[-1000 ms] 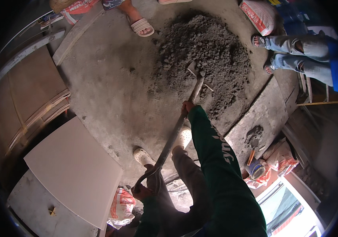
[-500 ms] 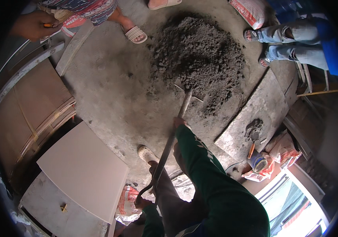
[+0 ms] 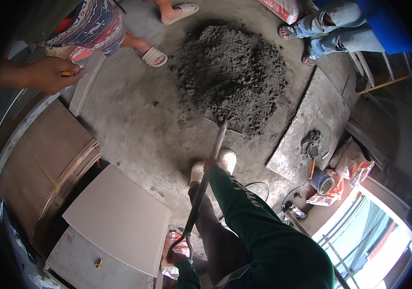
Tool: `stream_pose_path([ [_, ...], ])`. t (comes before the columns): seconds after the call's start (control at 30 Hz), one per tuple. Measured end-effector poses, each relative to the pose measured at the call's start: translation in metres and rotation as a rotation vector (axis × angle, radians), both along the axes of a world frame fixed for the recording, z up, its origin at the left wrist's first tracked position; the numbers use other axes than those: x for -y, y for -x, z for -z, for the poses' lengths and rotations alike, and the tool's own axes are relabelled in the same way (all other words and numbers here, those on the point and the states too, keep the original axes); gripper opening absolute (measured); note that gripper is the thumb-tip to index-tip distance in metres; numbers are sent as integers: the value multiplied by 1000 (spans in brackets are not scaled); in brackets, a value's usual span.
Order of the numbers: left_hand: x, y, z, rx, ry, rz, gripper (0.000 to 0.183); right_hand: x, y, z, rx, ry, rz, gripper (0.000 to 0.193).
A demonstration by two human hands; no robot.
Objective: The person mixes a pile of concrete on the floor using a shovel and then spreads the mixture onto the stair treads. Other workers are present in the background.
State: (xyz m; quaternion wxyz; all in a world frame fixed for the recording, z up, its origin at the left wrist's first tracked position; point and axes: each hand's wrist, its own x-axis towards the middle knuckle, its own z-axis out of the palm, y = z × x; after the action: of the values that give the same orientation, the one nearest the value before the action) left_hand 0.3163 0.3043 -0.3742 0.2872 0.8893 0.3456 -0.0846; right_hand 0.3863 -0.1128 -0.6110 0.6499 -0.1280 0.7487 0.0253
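Note:
My left hand is wrapped round the dark D-shaped grip of a shovel, low in the view. Farther along, my right hand grips the shaft, its fingers partly hidden by the green sleeve. The blade lies at the near edge of a heap of damp grey mortar mix, with some of the mix heaped over it. Only the blade's back corners show beside the shaft.
Two people stand by the heap, one in sandals at left, one in torn jeans at right. At right lies a board with a trowel, near a bucket. Stacked sheets and a pale panel stand left.
The shovel's blade has pushed farther under the mix, and more of it now covers the blade. My two feet now show side by side. The hand at far left has moved down and inward.

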Motion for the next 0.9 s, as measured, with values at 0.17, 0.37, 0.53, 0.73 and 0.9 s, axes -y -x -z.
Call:
stream_pose_path([
  [0.17,3,-57,-2,-32,101,-12,20,9,-21,-23,-76,65,-49,19],
  [0.37,-3,-130,0,10,176,-5,24,13,-47,-52,-113,98,65,23],
  [0.53,-5,-184,-13,-3,185,47,19,16,-46,-113,-180,70,43,25],
  [0.73,3,-237,-40,-62,215,148,17,-1,-32,-154,-151,180,354,25],
  [0.9,15,-284,-52,-64,218,327,19,-31,-18,-125,-176,161,571,24],
])
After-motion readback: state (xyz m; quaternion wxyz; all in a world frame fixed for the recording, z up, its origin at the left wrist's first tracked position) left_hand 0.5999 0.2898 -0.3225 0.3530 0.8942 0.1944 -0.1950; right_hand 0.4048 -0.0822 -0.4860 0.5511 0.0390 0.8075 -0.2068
